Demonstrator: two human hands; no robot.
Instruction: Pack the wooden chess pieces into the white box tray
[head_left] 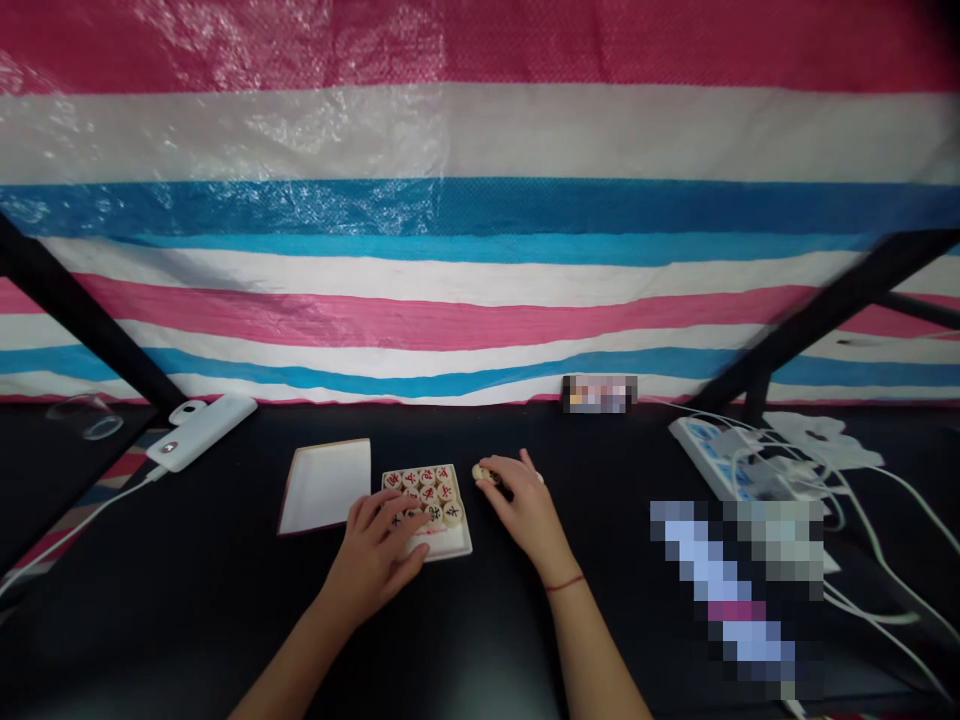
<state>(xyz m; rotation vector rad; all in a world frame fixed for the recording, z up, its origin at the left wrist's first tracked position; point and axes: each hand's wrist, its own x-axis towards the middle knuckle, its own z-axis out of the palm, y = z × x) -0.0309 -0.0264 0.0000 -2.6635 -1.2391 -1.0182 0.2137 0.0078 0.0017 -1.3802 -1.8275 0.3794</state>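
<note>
A small white box of round wooden chess pieces with red and black characters lies on the black table. My left hand rests on the box's near left part, fingers spread over the pieces. My right hand is just right of the box, fingers curled and pinching one wooden piece on the table top. The box's white lid lies flat to the left of the box.
A white power bank with a cable sits at the back left beside a clear glass. A white power strip with tangled white cables fills the right side. Black diagonal frame bars and a striped tarp stand behind the table.
</note>
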